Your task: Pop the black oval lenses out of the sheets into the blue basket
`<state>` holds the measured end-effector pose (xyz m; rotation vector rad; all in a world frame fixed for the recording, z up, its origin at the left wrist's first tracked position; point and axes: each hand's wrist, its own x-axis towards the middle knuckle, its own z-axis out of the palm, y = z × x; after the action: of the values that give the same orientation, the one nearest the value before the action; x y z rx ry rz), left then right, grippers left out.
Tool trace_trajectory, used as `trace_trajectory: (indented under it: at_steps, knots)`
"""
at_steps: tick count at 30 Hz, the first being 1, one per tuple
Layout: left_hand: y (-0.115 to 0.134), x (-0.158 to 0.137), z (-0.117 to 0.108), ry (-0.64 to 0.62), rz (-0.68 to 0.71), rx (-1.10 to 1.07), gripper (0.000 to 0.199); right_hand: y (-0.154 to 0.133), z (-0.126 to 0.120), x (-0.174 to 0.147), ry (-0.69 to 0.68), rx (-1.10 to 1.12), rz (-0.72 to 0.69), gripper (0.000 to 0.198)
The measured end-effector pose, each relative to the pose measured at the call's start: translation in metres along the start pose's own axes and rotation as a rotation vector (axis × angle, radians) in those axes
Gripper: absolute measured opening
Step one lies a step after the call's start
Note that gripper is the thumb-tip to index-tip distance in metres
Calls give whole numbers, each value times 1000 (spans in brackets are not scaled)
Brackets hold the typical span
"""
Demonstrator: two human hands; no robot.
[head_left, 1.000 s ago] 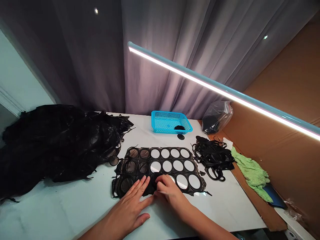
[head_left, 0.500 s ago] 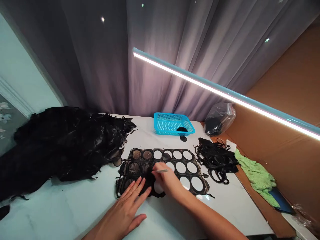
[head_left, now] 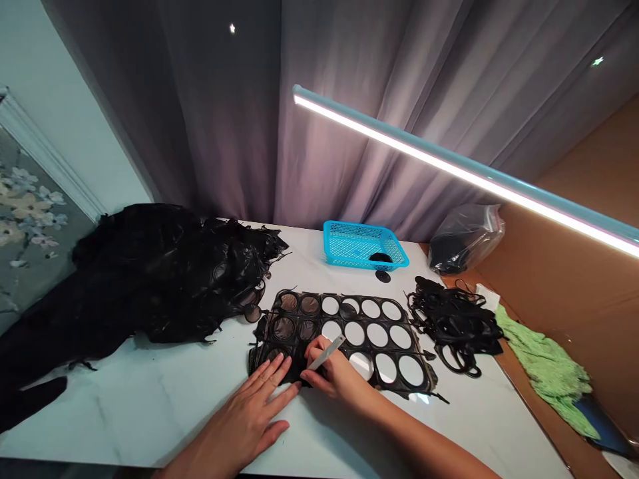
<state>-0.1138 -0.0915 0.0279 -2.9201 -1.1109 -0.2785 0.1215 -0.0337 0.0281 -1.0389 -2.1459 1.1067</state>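
Note:
A thin black sheet (head_left: 389, 350) with several rows of round cells lies on the white table. Cells on its left still have dark film across them, while many toward the right are open and show white. My left hand (head_left: 254, 406) rests flat on the sheet's lower left part, fingers spread. Just right of it, my right hand (head_left: 337, 376) pinches a slim silver tool (head_left: 327, 351), tilted, its lower end hidden by my fingers; I cannot tell its exact kind. A loose dark disc (head_left: 348, 311) lies over the upper row.
Black film scraps (head_left: 164, 279) are heaped at the left. Behind the sheet stands a blue basket (head_left: 349, 247) with black discs inside, and another disc (head_left: 383, 276) beside it. Black ring scraps (head_left: 459, 326), a green cloth (head_left: 544, 372) and a clear bag (head_left: 466, 239) are at right. A lamp (head_left: 449, 166) hangs above.
My right hand has moved down along the sheet, closer to my left fingertips, and the silver tool now stands more upright. The whole view has shifted, so things sit farther right.

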Motion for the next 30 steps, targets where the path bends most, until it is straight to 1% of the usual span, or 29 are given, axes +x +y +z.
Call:
trace_trajectory:
  at_steps: [6, 9, 12, 15, 17, 18, 20, 22, 24, 26, 27, 28, 30]
  knots:
    - [0, 0, -2, 41, -15, -60, 58, -1, 4, 1, 30, -58, -13, 13]
    - [1, 0, -1, 69, -19, -73, 57, -1, 7, 1, 52, -121, -24, 13]
    - [1, 0, 1, 88, -20, -91, 57, -2, 17, -5, 91, -283, -38, 13]
    - [1, 1, 3, 87, -12, -85, 58, -3, 31, -12, 96, -515, -126, 11]
    - [1, 1, 3, 74, -8, -66, 59, -1, 33, -12, 86, -581, -188, 11]
    - [2, 1, 4, 64, -8, -57, 58, 1, 30, -10, 102, -574, -194, 10]
    - [2, 1, 4, 55, -8, -44, 57, 7, 15, -4, 222, -523, -139, 11]
    - [3, 0, 3, 63, -6, -42, 57, 13, -11, 6, 400, -446, -23, 18]
    - [3, -1, 1, 73, -3, -41, 58, 17, -39, 15, 520, -372, 82, 21]
    - [3, -1, -3, 70, -3, -41, 57, 19, -58, 25, 554, -341, 114, 22]
    - [3, 1, -5, 71, -3, -44, 55, 19, -62, 29, 547, -342, 107, 22]
    - [2, 4, -8, 80, -10, -50, 52, 19, -62, 34, 524, -350, 86, 21]
    - [-1, 13, -12, 100, -55, -69, 47, 19, -53, 43, 422, -363, 26, 18]
